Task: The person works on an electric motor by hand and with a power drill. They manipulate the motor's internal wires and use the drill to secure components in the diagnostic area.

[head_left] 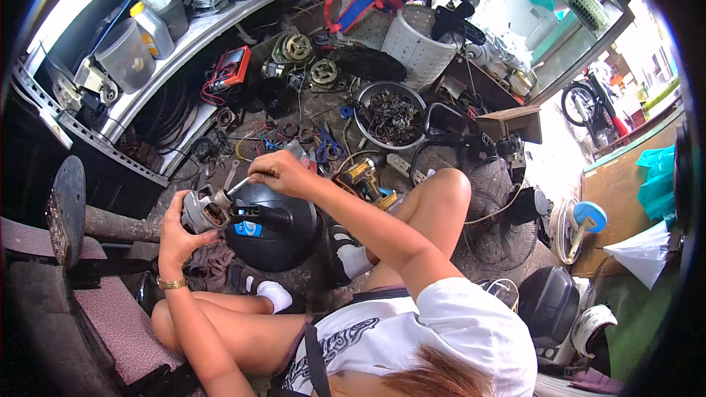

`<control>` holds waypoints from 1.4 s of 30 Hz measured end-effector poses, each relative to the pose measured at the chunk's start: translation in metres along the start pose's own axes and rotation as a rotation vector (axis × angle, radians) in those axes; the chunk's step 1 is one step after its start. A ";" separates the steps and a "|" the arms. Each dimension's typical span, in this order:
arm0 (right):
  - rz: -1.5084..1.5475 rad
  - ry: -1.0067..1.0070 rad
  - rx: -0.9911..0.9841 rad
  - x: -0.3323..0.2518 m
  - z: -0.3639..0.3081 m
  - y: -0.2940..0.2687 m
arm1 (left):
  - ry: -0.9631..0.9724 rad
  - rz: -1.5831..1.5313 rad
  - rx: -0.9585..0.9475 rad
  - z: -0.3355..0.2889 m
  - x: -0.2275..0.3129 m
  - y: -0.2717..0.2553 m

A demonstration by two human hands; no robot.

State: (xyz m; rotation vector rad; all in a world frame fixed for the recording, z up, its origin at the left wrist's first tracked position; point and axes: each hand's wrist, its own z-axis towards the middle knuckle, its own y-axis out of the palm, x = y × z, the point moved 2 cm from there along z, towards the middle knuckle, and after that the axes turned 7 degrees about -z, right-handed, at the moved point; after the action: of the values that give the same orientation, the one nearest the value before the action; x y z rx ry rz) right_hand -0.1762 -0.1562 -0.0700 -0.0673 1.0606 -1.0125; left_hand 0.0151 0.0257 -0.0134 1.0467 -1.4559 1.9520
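My left hand point(178, 234) wraps round a small silver electric fan motor point(197, 210), with copper-coloured windings showing inside. The motor is held tilted at the left edge of a black fan base point(273, 239), which has a blue label and a control neck. Above it, my right hand point(281, 173) pinches a slim metal rod-shaped tool point(238, 186). The tool slants down toward the motor's upper side; its handle is hidden in my fingers, and I cannot tell whether its tip touches.
Beyond my hands lie a yellow cordless drill point(362, 178), blue-handled scissors point(329, 146) and a metal basin point(358, 119) of small parts. A red multimeter point(234, 66) sits near the left shelf point(213, 18). A fan grille point(494, 213) stands right of my knee.
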 end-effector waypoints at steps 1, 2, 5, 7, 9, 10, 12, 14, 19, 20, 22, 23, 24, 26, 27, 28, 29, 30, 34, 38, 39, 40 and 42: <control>0.009 0.022 0.004 0.000 0.000 0.003 | -0.004 -0.005 -0.001 0.000 -0.001 0.001; 0.019 0.039 0.014 0.000 0.001 0.006 | -0.028 -0.019 -0.008 0.001 -0.002 0.001; 0.022 0.169 -0.060 0.001 0.000 0.004 | -0.032 -0.034 -0.005 0.000 0.003 0.005; -0.027 0.260 -0.071 -0.005 0.002 0.004 | -0.031 -0.047 0.000 0.000 -0.002 0.003; -0.066 0.345 -0.067 -0.008 0.003 0.003 | -0.025 -0.067 0.004 0.001 -0.004 0.003; -0.077 0.384 -0.059 -0.009 0.003 0.005 | -0.014 -0.045 0.012 0.001 -0.003 0.004; -0.070 0.418 -0.030 -0.008 0.002 0.010 | -0.017 -0.060 0.002 0.001 -0.001 0.006; -0.044 0.387 0.002 -0.010 0.000 0.012 | -0.019 -0.069 -0.003 0.001 -0.001 0.006; -0.054 0.192 0.024 -0.012 -0.003 0.008 | -0.045 -0.108 -0.009 -0.003 0.000 0.005; -0.053 0.119 0.054 -0.009 -0.002 0.007 | -0.034 -0.098 -0.012 -0.003 -0.001 0.005; -0.046 0.035 0.083 -0.004 -0.006 0.007 | -0.010 -0.078 -0.017 -0.001 -0.005 0.006; -0.037 0.021 0.082 -0.006 -0.006 0.006 | -0.008 -0.084 -0.014 -0.002 -0.004 0.005; -0.029 0.009 0.080 -0.007 -0.005 0.005 | -0.005 -0.091 -0.011 -0.002 -0.003 0.005; -0.124 -0.004 0.070 -0.008 -0.006 0.002 | -0.006 -0.092 -0.007 -0.003 -0.002 0.006; -0.173 -0.009 0.066 -0.007 -0.006 0.000 | -0.009 -0.087 -0.005 -0.003 -0.001 0.006; -0.188 0.012 0.048 -0.006 -0.007 -0.001 | -0.013 -0.082 -0.005 -0.003 -0.001 0.007; -0.200 0.031 0.030 -0.007 -0.006 -0.002 | -0.017 -0.075 -0.010 -0.003 -0.002 0.006; -0.212 0.051 0.012 -0.008 -0.006 -0.003 | -0.021 -0.069 -0.015 -0.002 -0.003 0.005; -0.323 0.366 -0.239 -0.015 0.003 -0.004 | -0.029 -0.060 -0.013 -0.002 -0.007 0.004; -0.300 0.332 -0.080 -0.019 0.011 -0.019 | 0.011 -0.028 -0.005 0.001 -0.017 0.004; -0.293 0.271 0.062 -0.021 0.010 -0.026 | 0.010 -0.038 -0.008 0.001 -0.015 0.007; -0.293 0.271 -0.056 -0.014 0.014 -0.039 | 0.009 -0.049 -0.014 0.002 -0.013 0.010; -0.376 0.193 0.071 -0.022 0.026 -0.070 | -0.028 -0.087 -0.030 0.001 -0.010 0.007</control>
State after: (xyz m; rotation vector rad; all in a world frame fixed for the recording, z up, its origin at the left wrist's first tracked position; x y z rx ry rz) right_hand -0.2044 -0.1905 -0.0063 -0.1161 1.2130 -1.4171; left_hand 0.0160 0.0234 -0.0253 1.1103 -1.4256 1.8564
